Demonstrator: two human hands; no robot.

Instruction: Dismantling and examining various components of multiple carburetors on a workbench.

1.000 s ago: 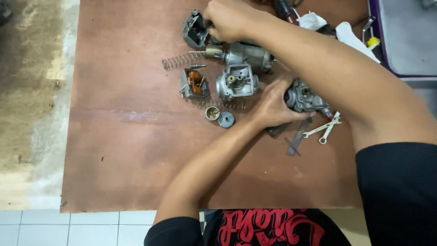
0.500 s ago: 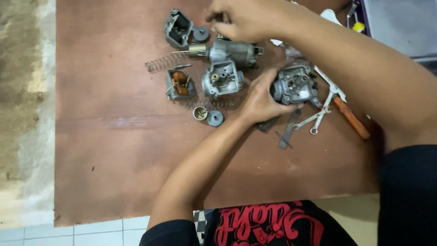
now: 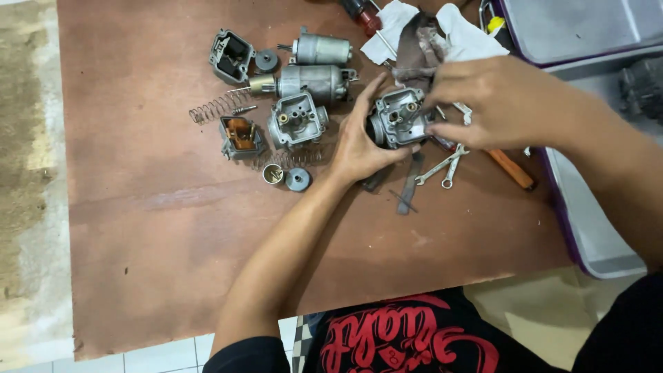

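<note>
My left hand [image 3: 360, 141] grips a grey metal carburetor body [image 3: 399, 117] from its left side on the brown board [image 3: 152, 207]. My right hand [image 3: 494, 100] has its fingertips on the right side of the same body. Just left of it lie a second carburetor body [image 3: 297, 121], two grey cylinders [image 3: 319, 65], a coil spring [image 3: 215, 107], an orange-lined float bowl [image 3: 240, 136], a black housing [image 3: 231, 55] and two small round caps [image 3: 284, 177].
Small spanners [image 3: 445, 166] and an orange-handled tool [image 3: 512, 169] lie under my right hand. Dark flat tools [image 3: 407, 188] sit below the body. White rags [image 3: 456, 31] and a red-handled screwdriver [image 3: 360, 10] are at the back. A purple-rimmed grey tray [image 3: 587, 228] borders the right.
My right hand left the parts at the back left and came down onto the carburetor body that my left hand holds. The view shifted, so everything sits further right.
</note>
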